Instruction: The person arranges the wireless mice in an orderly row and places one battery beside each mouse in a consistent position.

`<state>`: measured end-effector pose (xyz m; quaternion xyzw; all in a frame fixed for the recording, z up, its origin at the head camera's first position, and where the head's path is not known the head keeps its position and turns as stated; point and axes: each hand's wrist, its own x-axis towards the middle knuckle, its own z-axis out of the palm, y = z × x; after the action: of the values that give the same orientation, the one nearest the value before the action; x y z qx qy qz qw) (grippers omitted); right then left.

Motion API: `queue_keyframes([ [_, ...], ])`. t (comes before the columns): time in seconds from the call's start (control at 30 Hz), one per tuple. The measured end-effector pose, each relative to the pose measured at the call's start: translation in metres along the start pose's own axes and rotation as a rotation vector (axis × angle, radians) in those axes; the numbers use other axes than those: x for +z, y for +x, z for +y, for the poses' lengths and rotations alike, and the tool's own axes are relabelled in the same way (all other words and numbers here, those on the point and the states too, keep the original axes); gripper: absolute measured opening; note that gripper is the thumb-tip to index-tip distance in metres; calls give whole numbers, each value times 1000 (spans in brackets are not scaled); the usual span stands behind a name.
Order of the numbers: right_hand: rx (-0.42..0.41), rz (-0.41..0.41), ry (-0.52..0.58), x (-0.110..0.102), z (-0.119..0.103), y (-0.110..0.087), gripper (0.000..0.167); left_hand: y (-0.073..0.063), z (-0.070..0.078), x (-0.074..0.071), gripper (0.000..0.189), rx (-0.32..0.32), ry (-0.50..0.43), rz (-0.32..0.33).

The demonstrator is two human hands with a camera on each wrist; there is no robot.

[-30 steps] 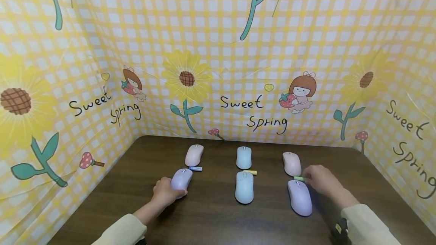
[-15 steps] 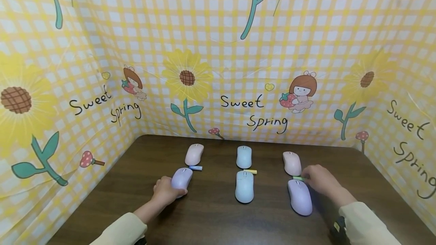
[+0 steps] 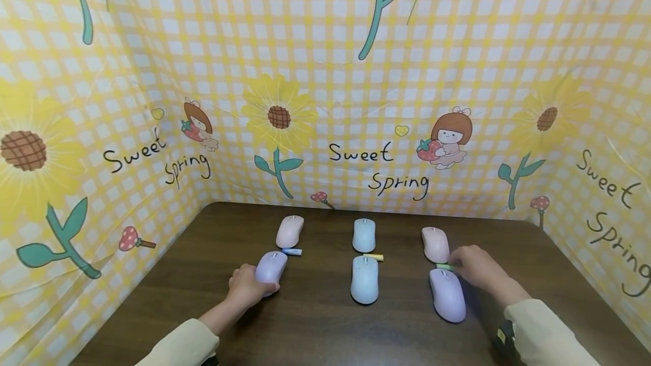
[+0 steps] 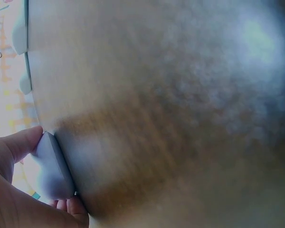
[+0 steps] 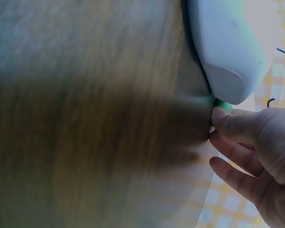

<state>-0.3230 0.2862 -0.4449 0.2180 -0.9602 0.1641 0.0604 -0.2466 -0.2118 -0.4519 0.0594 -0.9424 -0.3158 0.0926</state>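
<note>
My left hand [image 3: 246, 287] grips a light purple mouse [image 3: 272, 269] at the front left, its thumb on the near right side. In the left wrist view, thumb and fingers hold opposite sides of that mouse [image 4: 54, 171], which sits on the table. At the right, my right hand [image 3: 480, 269] pinches the end of a small green battery [image 3: 443, 267] between thumb and finger. The battery lies in the gap between a pink mouse [image 3: 435, 245] behind and another purple mouse [image 3: 448, 296] in front. The right wrist view shows the thumb on the green battery [image 5: 223, 105], under the mouse's end.
Two light blue mice stand mid-table, a far one [image 3: 364, 235] and a near one [image 3: 365, 280], with a yellow battery [image 3: 373, 257] between them. Behind the left purple mouse lie a blue battery [image 3: 292, 252] and a pink mouse [image 3: 290, 231]. Checked cloth [image 3: 325, 100] encloses the dark table [image 3: 315, 326].
The right hand and the green battery have shifted very slightly left, further into the gap between the two mice. The left hand and its mouse have stayed put.
</note>
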Motion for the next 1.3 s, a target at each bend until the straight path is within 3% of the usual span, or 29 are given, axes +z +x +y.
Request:
queue_keyframes([
  [0.37, 7, -4, 8, -1, -1, 0, 13, 0, 0, -1, 58, 1, -10, -4],
  [0.77, 69, -4, 26, -2, -2, -2, 13, 0, -1, 1, 59, -3, -8, -1],
  [1.3, 75, 16, 10, 2, -1, -2, 13, 1, -3, 2, 58, -4, -10, 5],
])
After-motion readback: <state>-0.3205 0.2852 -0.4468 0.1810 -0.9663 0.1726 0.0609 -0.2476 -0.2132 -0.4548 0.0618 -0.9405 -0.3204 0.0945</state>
